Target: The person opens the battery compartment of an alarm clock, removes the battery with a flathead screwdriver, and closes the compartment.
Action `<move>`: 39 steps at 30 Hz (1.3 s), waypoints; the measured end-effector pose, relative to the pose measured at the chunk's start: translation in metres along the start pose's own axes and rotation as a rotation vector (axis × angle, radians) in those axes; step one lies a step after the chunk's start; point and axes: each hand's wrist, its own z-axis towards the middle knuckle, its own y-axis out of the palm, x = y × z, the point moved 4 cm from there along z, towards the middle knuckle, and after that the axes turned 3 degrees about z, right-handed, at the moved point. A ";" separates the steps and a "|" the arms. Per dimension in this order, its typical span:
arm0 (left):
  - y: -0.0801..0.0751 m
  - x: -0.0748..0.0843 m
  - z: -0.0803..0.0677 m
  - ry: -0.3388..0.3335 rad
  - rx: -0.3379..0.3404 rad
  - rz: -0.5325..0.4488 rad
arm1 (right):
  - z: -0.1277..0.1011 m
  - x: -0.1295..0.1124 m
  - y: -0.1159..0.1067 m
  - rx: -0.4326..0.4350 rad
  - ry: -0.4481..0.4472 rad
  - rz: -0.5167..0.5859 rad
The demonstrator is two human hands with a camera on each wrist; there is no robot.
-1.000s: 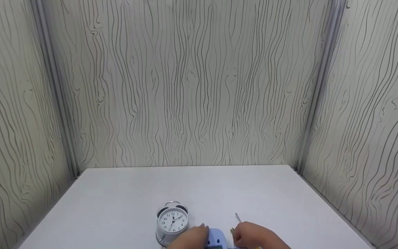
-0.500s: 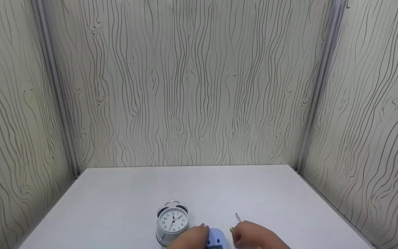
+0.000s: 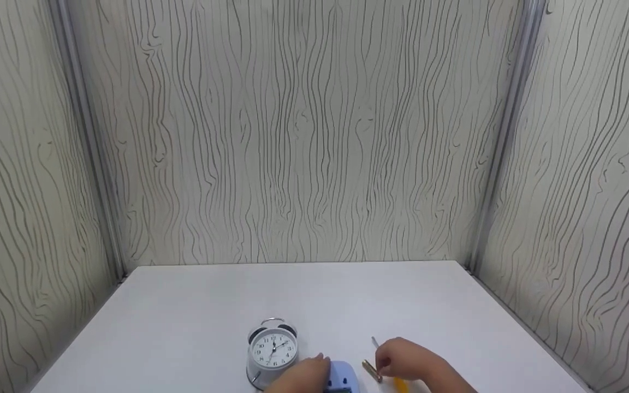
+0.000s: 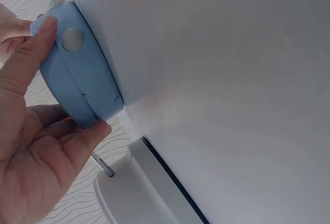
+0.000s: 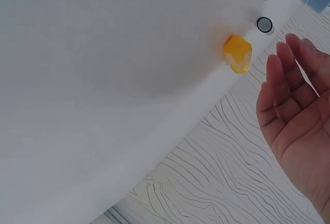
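Note:
My left hand (image 3: 303, 375) is at the table's near edge and grips a small blue device (image 3: 342, 376). In the left wrist view the left hand (image 4: 31, 146) has its thumb on the blue device's (image 4: 77, 74) top edge and its fingers curled under it. My right hand (image 3: 408, 361) hovers just right of the device. The right wrist view shows the right hand (image 5: 299, 110) with straight fingers, holding nothing. A small gold-brown battery (image 3: 372, 370) lies on the table between the hands. A yellow-handled tool (image 3: 400, 385) lies under the right hand, and its metal tip (image 3: 375, 342) pokes out beyond it.
A white twin-bell alarm clock (image 3: 272, 349) stands upright just left of my left hand. The white table (image 3: 303, 295) is enclosed by wood-grain panels (image 3: 303, 136) at the back and on both sides. The yellow handle (image 5: 237, 53) and the battery's end (image 5: 264, 24) also show in the right wrist view.
My right hand has moved to the right, away from the blue device. The battery now lies uncovered on the table and the yellow handle shows. The left hand and clock have not moved.

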 end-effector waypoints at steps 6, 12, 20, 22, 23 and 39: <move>0.000 0.001 0.000 0.018 0.026 0.019 | -0.003 0.009 -0.004 0.048 0.059 0.001; 0.000 -0.001 0.002 0.032 0.016 0.024 | -0.002 0.022 -0.006 0.114 0.192 -0.058; 0.001 -0.001 0.004 0.027 0.011 0.030 | -0.001 0.029 0.005 0.122 0.358 -0.096; 0.001 -0.001 0.003 0.024 0.007 0.034 | 0.000 0.029 0.007 0.110 0.376 -0.103; 0.001 -0.001 0.003 0.023 0.007 0.034 | 0.001 0.029 0.008 0.108 0.380 -0.101; -0.002 0.004 -0.002 0.058 0.067 0.072 | -0.005 0.027 0.008 0.091 0.456 -0.087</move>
